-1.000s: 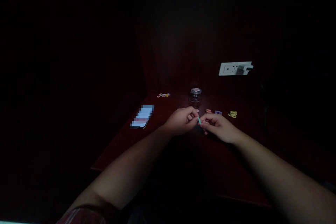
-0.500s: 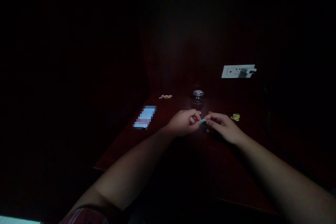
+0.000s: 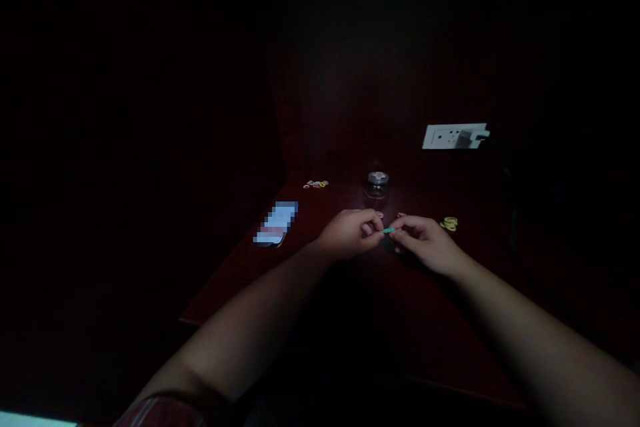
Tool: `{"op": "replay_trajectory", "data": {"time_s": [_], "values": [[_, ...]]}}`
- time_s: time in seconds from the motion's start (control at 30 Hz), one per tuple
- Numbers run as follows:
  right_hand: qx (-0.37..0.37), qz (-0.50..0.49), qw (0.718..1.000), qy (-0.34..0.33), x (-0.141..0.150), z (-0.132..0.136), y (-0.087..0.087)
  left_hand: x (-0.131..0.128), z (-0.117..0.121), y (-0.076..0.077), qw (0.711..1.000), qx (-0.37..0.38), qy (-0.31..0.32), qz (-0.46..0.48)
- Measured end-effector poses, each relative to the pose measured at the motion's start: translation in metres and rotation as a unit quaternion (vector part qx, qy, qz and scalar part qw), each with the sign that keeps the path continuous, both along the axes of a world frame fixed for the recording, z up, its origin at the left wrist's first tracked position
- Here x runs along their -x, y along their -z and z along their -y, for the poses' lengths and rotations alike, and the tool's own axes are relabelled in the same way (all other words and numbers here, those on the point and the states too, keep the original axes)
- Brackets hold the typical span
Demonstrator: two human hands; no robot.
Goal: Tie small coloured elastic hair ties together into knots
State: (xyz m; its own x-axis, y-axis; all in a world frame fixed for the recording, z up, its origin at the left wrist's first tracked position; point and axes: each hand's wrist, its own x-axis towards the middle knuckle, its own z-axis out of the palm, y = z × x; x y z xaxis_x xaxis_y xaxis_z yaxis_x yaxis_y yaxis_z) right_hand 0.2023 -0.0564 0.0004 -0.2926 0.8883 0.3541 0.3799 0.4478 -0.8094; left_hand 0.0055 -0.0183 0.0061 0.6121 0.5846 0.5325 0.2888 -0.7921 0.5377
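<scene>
Hands pinching a small green band [image 3: 388,231] between them above the dark red table [image 3: 320,293].
Near the table's left edge lies a lit phone [image 3: 276,223], with a mixed cluster of small bands [image 3: 316,184] toward the far left corner. The left hand [image 3: 351,233] grips the green band's left end, its fingertips nearly meeting those of the right hand [image 3: 424,240], which grips the other end. Beyond them stands a lidded clear jar [image 3: 377,185]; yellow bands [image 3: 450,223] lie just past the right hand.

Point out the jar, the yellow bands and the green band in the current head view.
Jar [image 3: 377,192]: head view, its clear side below the lid.
Yellow bands [image 3: 451,221]: head view, middle of the cluster.
Green band [image 3: 388,231]: head view, the visible stretch between the hands' fingertips.
</scene>
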Motion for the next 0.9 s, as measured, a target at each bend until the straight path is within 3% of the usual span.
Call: {"op": "replay_trajectory", "data": {"time_s": [0.2,0.7,0.9], "values": [[0.023,-0.038,0.999,-0.018,0.0008,0.0007,0.0011,0.0006,-0.0014,-0.001,1.0,-0.018,-0.013,0.001],[-0.053,0.001,0.998,0.037,-0.0021,-0.0011,0.0042,0.0023,0.0005,-0.0074,0.996,-0.077,-0.017,-0.04],[-0.093,0.019,0.994,0.046,-0.0052,-0.0037,0.0057,0.001,0.0041,-0.0067,0.999,-0.039,-0.032,-0.017]]}}
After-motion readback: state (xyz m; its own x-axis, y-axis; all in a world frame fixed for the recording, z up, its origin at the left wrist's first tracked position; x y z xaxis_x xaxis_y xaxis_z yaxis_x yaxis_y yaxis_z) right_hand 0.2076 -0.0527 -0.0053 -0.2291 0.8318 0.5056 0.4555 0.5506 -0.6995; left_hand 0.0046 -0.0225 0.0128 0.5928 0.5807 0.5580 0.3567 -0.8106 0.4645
